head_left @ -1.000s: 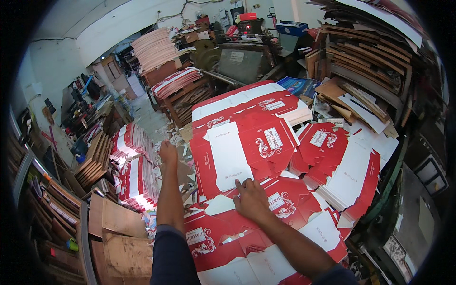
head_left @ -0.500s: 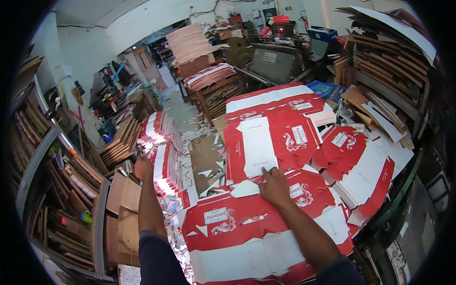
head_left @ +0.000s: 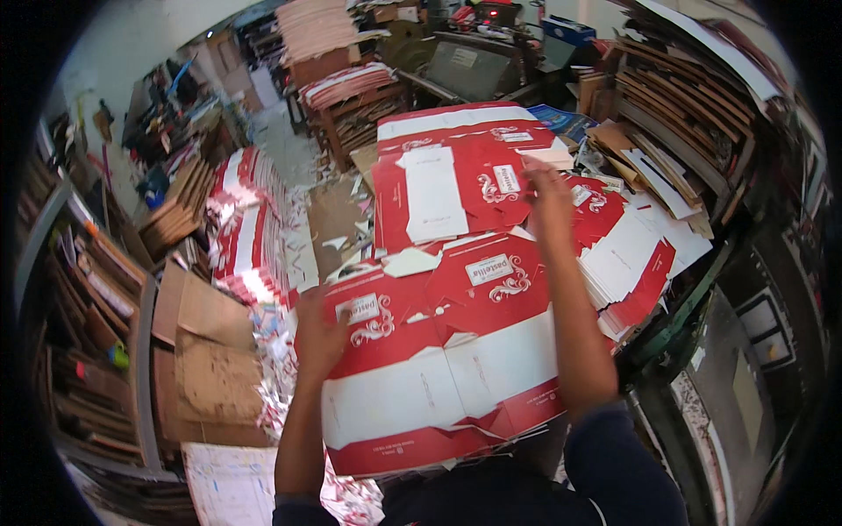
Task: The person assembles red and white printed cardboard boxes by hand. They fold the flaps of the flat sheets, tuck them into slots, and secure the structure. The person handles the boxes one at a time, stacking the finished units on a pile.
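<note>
A stack of red-and-white printed carton sheets (head_left: 399, 399) lies in front of me, with white cut-outs and small scraps on top. At its left edge is my left hand (head_left: 320, 337), slightly blurred, fingers apart and nothing seen in them. Beyond lies a pile of die-cut red-and-white box blanks (head_left: 434, 197). My right hand (head_left: 545, 197) is over the right edge of this pile, thumb and fingers apart; whether it touches the cardboard, I cannot tell. A loose white paper piece (head_left: 410, 262) rests between the stack and the pile.
More box blanks (head_left: 627, 254) fan out on the right. Tall stacks of red-and-white blanks (head_left: 250, 237) stand on the left, above paper scraps. Brown cardboard (head_left: 210, 351) and a shelf of boards (head_left: 96, 351) are at far left; a rack of boards (head_left: 684, 114) rises at right.
My left hand has come from the stacks at left to the near sheets. My right hand has left the blanks' near edge and moved right and farther away. The view has tilted down.
</note>
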{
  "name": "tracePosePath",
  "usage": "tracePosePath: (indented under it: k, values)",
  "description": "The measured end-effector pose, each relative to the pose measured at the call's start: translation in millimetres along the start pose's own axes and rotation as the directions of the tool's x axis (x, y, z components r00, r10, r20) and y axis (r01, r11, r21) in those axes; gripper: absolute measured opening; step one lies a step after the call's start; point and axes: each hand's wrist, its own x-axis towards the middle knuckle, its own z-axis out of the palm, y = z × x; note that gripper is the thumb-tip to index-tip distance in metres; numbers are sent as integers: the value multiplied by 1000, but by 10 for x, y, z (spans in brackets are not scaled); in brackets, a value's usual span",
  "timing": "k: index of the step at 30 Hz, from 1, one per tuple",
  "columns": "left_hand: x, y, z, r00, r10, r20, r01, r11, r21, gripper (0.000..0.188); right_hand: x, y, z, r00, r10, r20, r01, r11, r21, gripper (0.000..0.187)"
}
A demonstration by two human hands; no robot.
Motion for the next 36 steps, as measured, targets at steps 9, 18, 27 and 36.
tracePosePath:
  k: [9,18,27,36]
  values:
    - [887,-318,1026,979,-203,-28,188,942,-277,29,-803,-86,-1289,985,104,140,17,741,-671,30]
    - [1250,6,1591,862,-491,121,500,864,-53,43,-1483,309,-2009,994,101,52,-31,686,-727,22]
    - [1178,5,1454,867,-492,77,482,869,114,43,-1610,389,-1812,982,-50,182,182,513,-839,12]
    - [1241,15,1440,825,-545,148,528,837,144,42,-1647,351,-1713,984,-53,168,173,461,-870,12]
